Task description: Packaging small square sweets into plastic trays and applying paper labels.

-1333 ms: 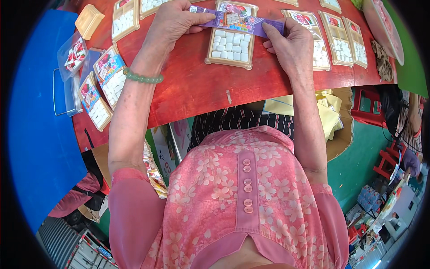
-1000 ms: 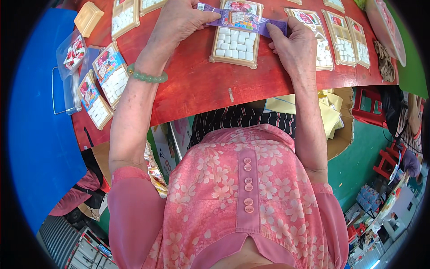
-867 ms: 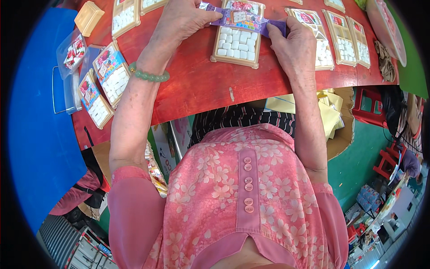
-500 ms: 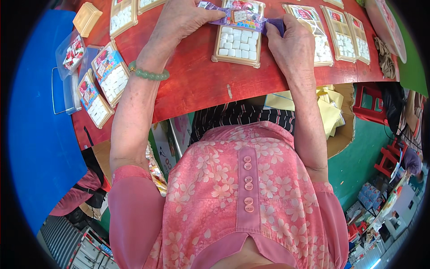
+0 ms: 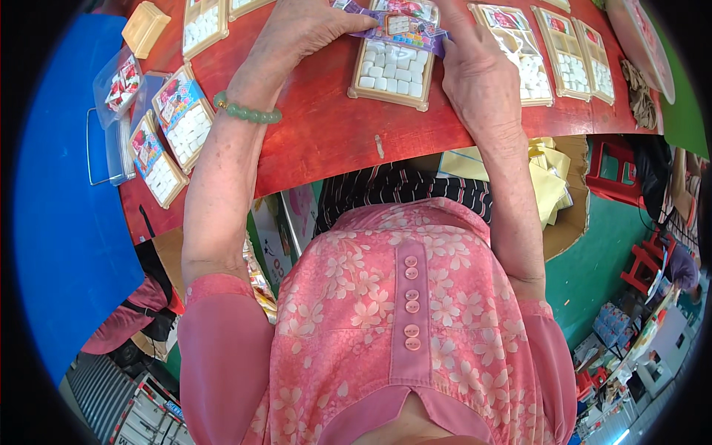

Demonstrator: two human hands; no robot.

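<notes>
A beige tray of white tile-like pieces (image 5: 393, 74) lies on the red table in front of me. A purple printed strip (image 5: 408, 33) stretches across its upper part, over a red-and-white printed card. My left hand (image 5: 308, 26) pinches the strip's left end between thumb and fingers. At the right end, my right hand (image 5: 482, 78) has its thumb against the strip, with the index finger reaching up along the tray's right side. The other fingers of that hand are curled, and their tips are hidden. A green bead bracelet (image 5: 248, 113) circles my left wrist.
Similar filled trays lie left (image 5: 185, 122) and right (image 5: 571, 59). A clear box of small printed cards (image 5: 122, 93) and stacked beige trays (image 5: 144, 30) stand at the far left. A crumpled brown cloth (image 5: 638, 93) lies right. Below the table edge is a cardboard box (image 5: 578, 185) holding yellow sheets.
My right index finger has stretched out upward along the tray's right side. The strip's right end lies lower under the thumb. My left hand keeps its pinch, and the tray has shifted slightly.
</notes>
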